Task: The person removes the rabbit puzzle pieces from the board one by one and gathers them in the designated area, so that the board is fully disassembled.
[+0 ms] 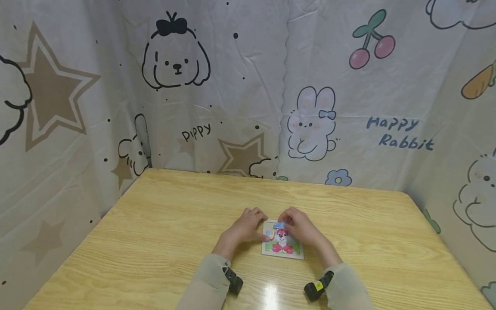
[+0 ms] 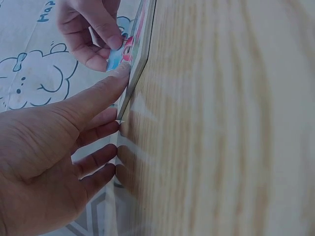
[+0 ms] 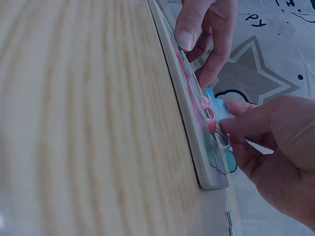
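A small square jigsaw puzzle board [image 1: 282,255] lies flat on the table, showing a pink and white cartoon animal on a green and blue ground. My right hand [image 1: 300,226] pinches a puzzle piece [image 3: 220,109], blue with a pink part, between thumb and fingers at the board's far side. At the board's left edge is my left hand [image 1: 246,226]; its thumb [image 2: 118,71] presses on the picture. The other left fingers [image 2: 101,162] stretch out loosely, their tips down at the table beyond the board.
The board lies on a light wood-grain table [image 1: 174,224]. Just right of the board, another loose piece [image 3: 230,222] sits on the wood. A printed cloth [image 1: 240,86] hangs behind the table and along both sides. Each wrist wears a black camera [image 1: 234,282].
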Action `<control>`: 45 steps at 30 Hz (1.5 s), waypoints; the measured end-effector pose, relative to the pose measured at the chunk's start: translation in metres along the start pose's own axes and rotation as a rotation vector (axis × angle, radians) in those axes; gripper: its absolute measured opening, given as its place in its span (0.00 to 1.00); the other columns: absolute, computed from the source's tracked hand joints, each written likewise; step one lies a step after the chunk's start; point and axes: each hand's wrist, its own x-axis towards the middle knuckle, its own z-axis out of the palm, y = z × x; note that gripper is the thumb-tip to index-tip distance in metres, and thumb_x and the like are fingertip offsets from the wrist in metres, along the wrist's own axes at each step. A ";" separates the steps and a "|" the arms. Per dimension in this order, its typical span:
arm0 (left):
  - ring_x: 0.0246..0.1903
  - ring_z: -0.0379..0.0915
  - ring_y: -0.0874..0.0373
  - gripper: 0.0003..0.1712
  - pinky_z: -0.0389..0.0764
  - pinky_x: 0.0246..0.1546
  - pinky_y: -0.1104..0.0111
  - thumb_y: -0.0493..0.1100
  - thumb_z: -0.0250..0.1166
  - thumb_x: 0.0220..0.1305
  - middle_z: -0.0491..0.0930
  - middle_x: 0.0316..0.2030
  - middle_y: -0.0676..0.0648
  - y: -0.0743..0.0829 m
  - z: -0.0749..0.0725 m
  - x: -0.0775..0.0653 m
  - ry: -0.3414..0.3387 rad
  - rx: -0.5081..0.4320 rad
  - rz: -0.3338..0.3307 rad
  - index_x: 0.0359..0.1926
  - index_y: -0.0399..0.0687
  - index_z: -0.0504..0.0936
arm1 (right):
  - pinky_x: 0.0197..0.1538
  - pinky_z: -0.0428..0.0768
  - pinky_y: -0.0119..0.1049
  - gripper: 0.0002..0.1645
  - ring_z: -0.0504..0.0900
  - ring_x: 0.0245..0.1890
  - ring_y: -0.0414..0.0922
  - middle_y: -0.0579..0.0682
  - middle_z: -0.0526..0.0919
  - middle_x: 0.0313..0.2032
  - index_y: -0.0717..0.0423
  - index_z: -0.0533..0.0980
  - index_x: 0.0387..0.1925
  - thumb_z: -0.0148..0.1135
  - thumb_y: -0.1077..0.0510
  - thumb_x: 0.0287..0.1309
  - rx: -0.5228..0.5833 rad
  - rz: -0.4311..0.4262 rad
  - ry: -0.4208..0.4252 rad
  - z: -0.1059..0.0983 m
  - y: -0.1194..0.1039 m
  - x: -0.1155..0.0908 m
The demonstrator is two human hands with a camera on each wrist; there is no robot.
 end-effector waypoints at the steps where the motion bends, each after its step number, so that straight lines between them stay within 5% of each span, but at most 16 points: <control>1: 0.61 0.63 0.51 0.35 0.70 0.67 0.56 0.54 0.74 0.53 0.71 0.61 0.47 0.000 0.000 0.000 0.002 0.000 0.002 0.60 0.48 0.75 | 0.50 0.80 0.40 0.11 0.77 0.42 0.43 0.50 0.78 0.39 0.56 0.80 0.39 0.58 0.71 0.59 0.004 -0.013 0.004 0.000 0.000 -0.001; 7: 0.60 0.63 0.51 0.35 0.71 0.66 0.56 0.54 0.74 0.53 0.72 0.61 0.48 0.000 0.001 -0.001 0.003 0.002 0.005 0.60 0.48 0.75 | 0.44 0.80 0.34 0.12 0.76 0.39 0.43 0.51 0.78 0.38 0.58 0.78 0.38 0.56 0.74 0.57 0.018 -0.095 0.025 0.001 0.004 -0.003; 17: 0.61 0.63 0.51 0.35 0.71 0.67 0.56 0.54 0.74 0.54 0.71 0.61 0.47 0.000 -0.002 0.000 -0.001 -0.004 0.004 0.60 0.48 0.75 | 0.45 0.78 0.29 0.12 0.77 0.42 0.43 0.50 0.79 0.39 0.56 0.79 0.38 0.56 0.73 0.60 -0.026 -0.103 0.016 -0.001 -0.001 0.000; 28: 0.61 0.63 0.51 0.36 0.71 0.67 0.57 0.55 0.74 0.53 0.71 0.62 0.47 0.000 -0.001 0.000 -0.003 0.013 0.001 0.61 0.49 0.75 | 0.54 0.82 0.47 0.10 0.80 0.48 0.50 0.51 0.80 0.44 0.53 0.79 0.40 0.56 0.69 0.63 0.062 -0.018 0.034 -0.002 0.000 -0.007; 45: 0.61 0.63 0.51 0.36 0.70 0.68 0.57 0.54 0.74 0.54 0.71 0.62 0.47 0.002 -0.001 0.000 -0.003 0.010 -0.003 0.61 0.49 0.74 | 0.53 0.81 0.43 0.09 0.79 0.48 0.48 0.51 0.80 0.44 0.53 0.79 0.42 0.56 0.66 0.65 0.073 0.051 0.089 -0.020 0.024 -0.023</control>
